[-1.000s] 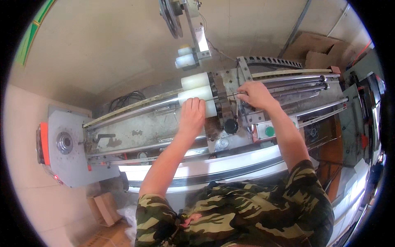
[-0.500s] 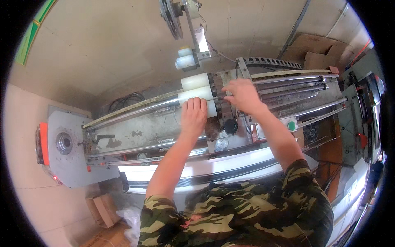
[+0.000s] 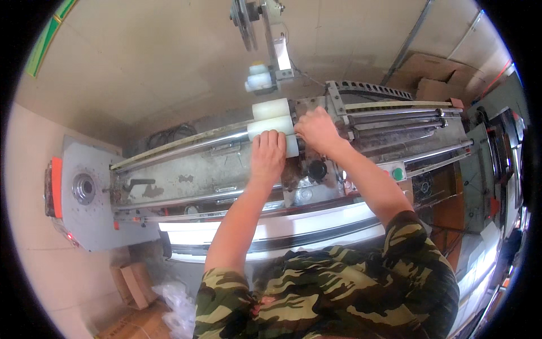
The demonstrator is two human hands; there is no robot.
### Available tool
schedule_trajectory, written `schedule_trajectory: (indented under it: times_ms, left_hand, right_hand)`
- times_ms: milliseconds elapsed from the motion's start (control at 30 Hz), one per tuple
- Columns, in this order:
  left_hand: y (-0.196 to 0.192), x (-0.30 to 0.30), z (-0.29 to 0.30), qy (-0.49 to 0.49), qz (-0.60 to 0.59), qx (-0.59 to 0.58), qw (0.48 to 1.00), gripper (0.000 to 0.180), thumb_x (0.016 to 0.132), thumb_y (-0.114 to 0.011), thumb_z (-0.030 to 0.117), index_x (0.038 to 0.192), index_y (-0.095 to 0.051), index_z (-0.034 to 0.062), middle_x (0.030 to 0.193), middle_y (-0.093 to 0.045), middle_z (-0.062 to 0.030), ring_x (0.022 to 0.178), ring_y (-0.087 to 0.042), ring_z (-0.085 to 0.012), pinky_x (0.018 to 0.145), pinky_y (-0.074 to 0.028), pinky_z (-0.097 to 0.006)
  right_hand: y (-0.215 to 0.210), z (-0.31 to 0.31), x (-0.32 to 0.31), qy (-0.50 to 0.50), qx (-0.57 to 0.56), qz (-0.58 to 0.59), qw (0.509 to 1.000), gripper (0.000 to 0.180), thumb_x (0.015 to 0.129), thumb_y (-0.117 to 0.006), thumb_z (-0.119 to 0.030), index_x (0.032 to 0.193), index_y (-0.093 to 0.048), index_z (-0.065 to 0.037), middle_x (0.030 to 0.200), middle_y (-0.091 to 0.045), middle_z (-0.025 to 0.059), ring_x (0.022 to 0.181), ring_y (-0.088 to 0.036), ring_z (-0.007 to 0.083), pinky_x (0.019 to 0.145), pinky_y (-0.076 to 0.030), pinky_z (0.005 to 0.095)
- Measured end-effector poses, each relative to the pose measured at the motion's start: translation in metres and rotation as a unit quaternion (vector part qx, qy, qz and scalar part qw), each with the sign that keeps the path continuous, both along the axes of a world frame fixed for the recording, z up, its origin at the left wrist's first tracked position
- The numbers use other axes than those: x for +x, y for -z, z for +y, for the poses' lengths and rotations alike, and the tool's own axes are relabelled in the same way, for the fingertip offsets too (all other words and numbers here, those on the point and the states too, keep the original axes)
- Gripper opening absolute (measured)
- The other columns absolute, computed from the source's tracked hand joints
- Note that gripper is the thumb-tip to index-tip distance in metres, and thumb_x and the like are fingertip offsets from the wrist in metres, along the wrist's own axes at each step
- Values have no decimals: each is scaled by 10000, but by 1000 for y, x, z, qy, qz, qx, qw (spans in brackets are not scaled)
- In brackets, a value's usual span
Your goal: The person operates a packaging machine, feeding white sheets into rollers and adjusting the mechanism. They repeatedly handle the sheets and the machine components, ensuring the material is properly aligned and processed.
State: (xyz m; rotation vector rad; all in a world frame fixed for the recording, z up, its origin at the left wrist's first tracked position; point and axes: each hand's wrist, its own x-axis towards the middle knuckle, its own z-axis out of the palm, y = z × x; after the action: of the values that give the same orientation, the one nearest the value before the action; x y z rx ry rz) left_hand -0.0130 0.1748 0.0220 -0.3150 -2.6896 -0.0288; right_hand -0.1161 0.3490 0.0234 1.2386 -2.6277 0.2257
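Observation:
I look down at a long grey winding machine (image 3: 186,169) with shiny guide rods. My left hand (image 3: 267,155) lies flat, fingers together, on a white plastic roller (image 3: 270,124) at the middle of the machine. A second white roller (image 3: 270,107) sits just behind it. My right hand (image 3: 317,130) is curled against the right end of the front roller, at the metal carriage (image 3: 307,169) with a black knob (image 3: 317,169). What its fingers pinch is hidden.
A pulley arm with small white wheels (image 3: 261,79) rises behind the rollers. A round hub (image 3: 83,188) and orange guard (image 3: 55,186) sit at the machine's left end. Green button (image 3: 398,173) on the right. Cardboard boxes (image 3: 432,87) far right; box and plastic bags (image 3: 141,282) on the floor.
My right hand has moved left along the rods to the roller's right end. My left hand has stayed on the roller.

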Motion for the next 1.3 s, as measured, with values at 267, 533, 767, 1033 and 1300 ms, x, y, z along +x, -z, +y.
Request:
schedule_trajectory:
  times_ms: [267,533,767,1033,1300]
  left_hand:
    - [7,-1,-4,-2,6,-10,1000,287,748,-643,83,1024,-565,71,999,-543,-98,1007,-545,-292,889,-431,-422]
    - [9,-2,0,0,21,2,1000,389,686,-693,64,1056,-574,67,1018,-543,-96,1009,-540,-295,898,-429,-428]
    - [6,-1,-1,8,15,5,1000,343,714,-671,67,1048,-589,65,1016,-545,-95,991,-539,-301,858,-430,-431]
    - [13,-4,0,-1,12,1,1000,280,738,-667,57,1003,-578,83,1012,-545,-100,993,-542,-302,858,-426,-441]
    - [4,-5,-5,16,-11,-11,1000,222,783,-636,55,996,-572,60,1021,-550,-110,997,-545,-307,861,-428,-443]
  right_hand:
    - [5,14,13,-35,-226,20,973,98,798,-630,-197,794,-721,-162,837,-653,27,887,-617,250,844,-437,409]
    - [7,13,14,26,-105,16,994,122,837,-610,-188,884,-720,-164,847,-646,33,934,-617,242,850,-433,411]
    - [-24,70,46,122,-277,-76,950,456,788,-793,-217,1212,-684,-89,1265,-664,165,1219,-592,340,1059,-432,451]
    - [32,221,174,400,-167,-6,901,516,901,-724,-221,1326,-583,37,1377,-585,245,1266,-555,410,1076,-418,496]
    - [-24,202,164,478,-109,-183,852,595,944,-635,-408,1359,-552,11,1074,-706,249,1033,-658,434,932,-510,488]
